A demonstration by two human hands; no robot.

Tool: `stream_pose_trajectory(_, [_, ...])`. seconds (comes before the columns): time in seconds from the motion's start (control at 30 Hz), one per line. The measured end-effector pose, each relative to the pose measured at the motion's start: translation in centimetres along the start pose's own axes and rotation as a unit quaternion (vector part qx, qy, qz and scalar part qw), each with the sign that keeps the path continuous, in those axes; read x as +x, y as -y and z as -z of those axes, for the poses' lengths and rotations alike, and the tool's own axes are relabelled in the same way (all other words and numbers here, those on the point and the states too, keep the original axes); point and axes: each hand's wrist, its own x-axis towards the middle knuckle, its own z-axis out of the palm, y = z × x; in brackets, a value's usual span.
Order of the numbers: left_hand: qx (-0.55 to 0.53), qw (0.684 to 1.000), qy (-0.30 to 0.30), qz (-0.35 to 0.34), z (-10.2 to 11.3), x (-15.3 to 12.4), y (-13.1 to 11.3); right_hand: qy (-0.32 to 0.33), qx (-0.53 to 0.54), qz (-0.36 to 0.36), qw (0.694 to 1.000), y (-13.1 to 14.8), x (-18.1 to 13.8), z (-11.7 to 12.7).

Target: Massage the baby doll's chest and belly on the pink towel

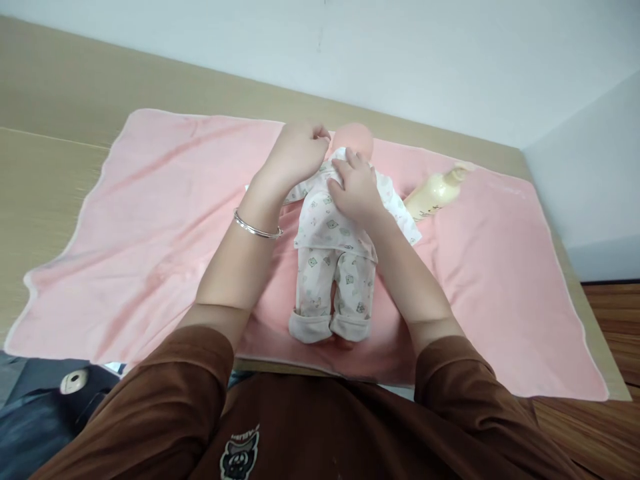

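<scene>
A baby doll [353, 139] lies on a pink blanket with its head away from me. It wears a white printed top [325, 217] with the sleeves spread out, and matching trousers [316, 280] whose cuffs are rolled up. My left hand [301, 155] is beside the doll's neck and shoulder, fingers curled inward; whatever is in them is hidden. Over the upper part of the top rests my right hand [356, 187], its fingers somewhat spread near the collar. A silver bangle [257, 230] circles my left wrist.
The pink blanket [505, 293] covers much of a wooden table [60, 87]. A pale yellow pump bottle [436, 192] lies on it, right of the doll. A white wall stands behind the table. Dark items, perhaps a bag [40, 420], are at the lower left.
</scene>
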Motion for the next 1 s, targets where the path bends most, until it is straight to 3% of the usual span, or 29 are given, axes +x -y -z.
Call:
stream_pose_trajectory(0.13, [-0.033,0.999,-0.023,-0.014,-0.3,0.5,0.5,-0.039,0.0,-0.009,0.999,-0.1,0.0,0.7])
stream_pose_trajectory(0.33, [-0.123,0.983,-0.11,-0.081,0.2,1.2,0.9,0.005,-0.01,-0.034,0.999,-0.9,0.5,-0.6])
stream_pose_trajectory(0.53, [-0.194,0.968,-0.145,-0.069,1.1,1.1,-0.1,-0.074,0.01,-0.052,0.996,0.1,-0.3,0.9])
stream_pose_trajectory(0.73, [-0.168,0.962,-0.159,-0.145,1.4,0.5,-0.6,0.042,-0.062,-0.06,0.995,1.4,-0.5,0.6])
stream_pose_trajectory(0.9, [-0.178,0.953,-0.175,-0.172,1.3,0.2,-0.6,0.004,-0.048,-0.087,0.995,1.6,-0.8,2.1])
stream_pose_trajectory(1.0, [-0.177,0.95,-0.179,-0.184,0.9,0.4,-0.3,-0.013,-0.042,-0.109,0.993,2.1,-1.1,1.8])
